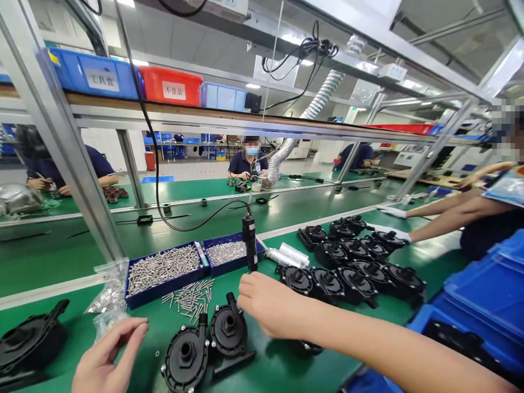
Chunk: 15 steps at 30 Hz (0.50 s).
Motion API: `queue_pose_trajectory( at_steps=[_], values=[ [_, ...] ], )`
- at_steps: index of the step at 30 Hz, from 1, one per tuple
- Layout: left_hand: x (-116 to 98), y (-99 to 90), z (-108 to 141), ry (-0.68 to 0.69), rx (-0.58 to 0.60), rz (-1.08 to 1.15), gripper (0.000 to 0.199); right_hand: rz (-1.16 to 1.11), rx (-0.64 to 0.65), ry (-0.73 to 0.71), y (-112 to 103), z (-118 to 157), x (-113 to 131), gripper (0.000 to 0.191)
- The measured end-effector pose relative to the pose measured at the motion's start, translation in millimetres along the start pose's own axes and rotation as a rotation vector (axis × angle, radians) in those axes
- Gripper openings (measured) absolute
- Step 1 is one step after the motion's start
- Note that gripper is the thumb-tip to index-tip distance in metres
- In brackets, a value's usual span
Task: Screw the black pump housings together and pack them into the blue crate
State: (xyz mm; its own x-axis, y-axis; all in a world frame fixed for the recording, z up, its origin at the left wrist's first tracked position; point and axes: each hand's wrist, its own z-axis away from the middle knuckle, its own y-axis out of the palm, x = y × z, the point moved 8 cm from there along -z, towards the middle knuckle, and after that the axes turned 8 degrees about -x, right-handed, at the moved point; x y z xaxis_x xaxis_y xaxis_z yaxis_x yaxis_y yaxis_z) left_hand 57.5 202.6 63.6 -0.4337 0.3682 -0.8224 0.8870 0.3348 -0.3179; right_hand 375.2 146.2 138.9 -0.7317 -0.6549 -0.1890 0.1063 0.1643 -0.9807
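Note:
My left hand (107, 357) is at the lower left, thumb and forefinger pinched together; a tiny dark bit shows at the tips, too small to name. My right hand (268, 303) reaches in from the right with curled fingers, just below the black electric screwdriver (249, 243) that hangs on a cable. Whatever those fingers hold is hidden. Between my hands stand two black pump housings, a nearer one (186, 355) and another (229, 327) beside my right fingers. Loose screws (190, 299) lie behind them, in front of a blue tray of screws (135, 295).
A second blue tray (223, 268) holds small metal parts. Several black pump housings (327, 281) stand in rows at the right, where a co-worker's gloved hand (393, 233) reaches in. Blue crates (487, 295) are at the right edge. A metal post (82, 164) rises at the left.

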Motion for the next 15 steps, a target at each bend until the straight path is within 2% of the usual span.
queue_pose_trajectory(
  at_steps=[4, 7, 10, 13, 15],
  values=[
    [-1.5, 10.8, -0.9, -0.116, 0.040, 0.045, 0.053, 0.134, -0.046, -0.064, 8.0, 1.7, 13.1, 0.002],
    [-4.4, 15.3, 1.0, -0.115, 0.066, 0.044, 0.053, 0.219, -0.099, -0.092, -0.4, -2.9, 20.2, 0.018],
    [-12.0, 1.9, -7.8, 0.057, 0.020, -0.058, 0.042, 0.227, -0.127, -0.128, -4.6, -6.2, 25.1, 0.024],
    [-19.6, -25.4, -28.5, 0.291, -0.051, -0.262, 0.034, 0.156, -0.117, -0.148, 2.2, -8.0, 24.1, 0.024],
    [-12.3, -40.6, -46.0, 0.294, -0.017, -0.459, 0.030, 0.056, -0.071, -0.114, 9.2, -9.8, 16.7, 0.016]
  ],
)
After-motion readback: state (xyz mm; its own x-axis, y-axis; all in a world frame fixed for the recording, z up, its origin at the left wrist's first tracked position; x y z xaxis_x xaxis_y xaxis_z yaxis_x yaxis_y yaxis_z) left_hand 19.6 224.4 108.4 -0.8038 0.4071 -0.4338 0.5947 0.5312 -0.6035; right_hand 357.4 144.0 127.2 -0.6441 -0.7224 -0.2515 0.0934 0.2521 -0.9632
